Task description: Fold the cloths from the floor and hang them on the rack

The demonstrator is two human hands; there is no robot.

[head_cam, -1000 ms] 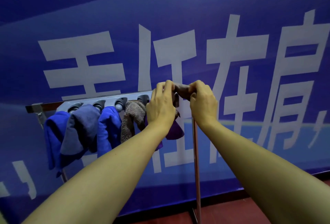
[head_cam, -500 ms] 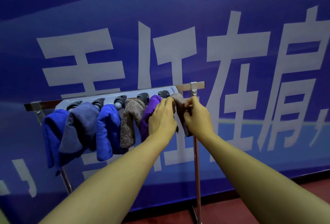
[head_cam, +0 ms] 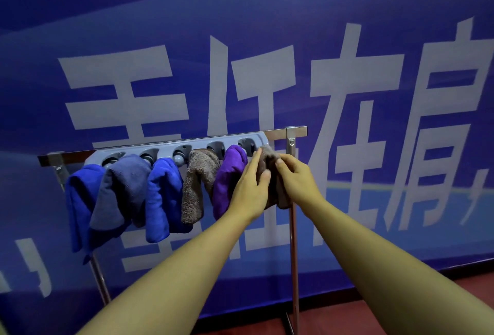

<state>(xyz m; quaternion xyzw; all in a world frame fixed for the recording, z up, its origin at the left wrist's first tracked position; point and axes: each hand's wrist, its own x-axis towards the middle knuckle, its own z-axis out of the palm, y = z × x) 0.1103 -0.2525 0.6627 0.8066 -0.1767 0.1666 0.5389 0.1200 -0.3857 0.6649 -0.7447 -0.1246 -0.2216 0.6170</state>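
While both hands, left hand [head_cam: 250, 190] and right hand [head_cam: 295, 178], pinch the brown cloth [head_cam: 270, 159] on the rack [head_cam: 295, 131], a blue banner [head_cam: 240, 13] behind reads "任在肩"; red floor [head_cam: 401, 297] below.

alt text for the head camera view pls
Both hands, left hand and right hand, hold a brown cloth at the right end of a rack. Five more cloths hang to its left, before a blue banner.
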